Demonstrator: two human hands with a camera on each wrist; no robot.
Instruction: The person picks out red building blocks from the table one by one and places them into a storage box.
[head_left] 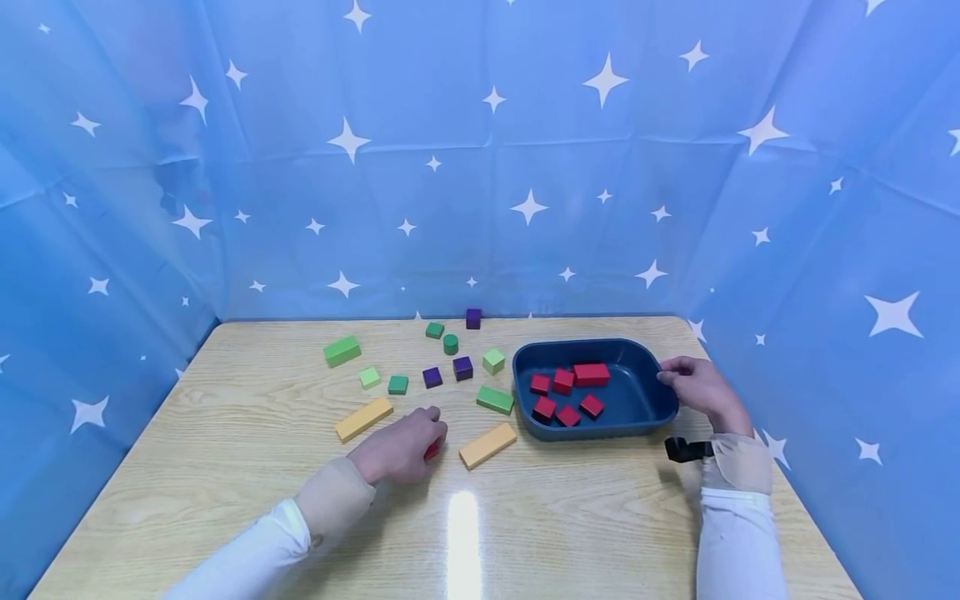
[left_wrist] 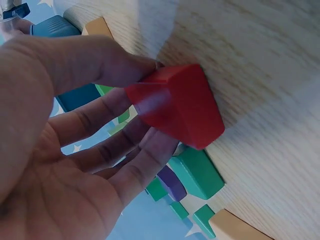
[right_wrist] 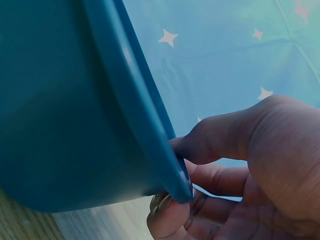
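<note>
Between thumb and fingers, my left hand (head_left: 403,446) pinches a red block (left_wrist: 177,105) low over the wooden table. In the head view the hand covers most of that block. A green block (left_wrist: 197,172) sits just beyond it in the left wrist view. At the right, my right hand (head_left: 701,390) grips the rim of a dark blue tray (head_left: 652,421), thumb on one side and fingers on the other. Several red blocks (head_left: 591,375) lie inside the tray, toward its left and middle.
Two orange-yellow blocks (head_left: 487,446) flank my left hand. Green blocks (head_left: 342,351) and purple blocks (head_left: 462,367) are scattered behind it, left of the tray. A blue star-patterned cloth (head_left: 450,208) rises along the table's back and sides.
</note>
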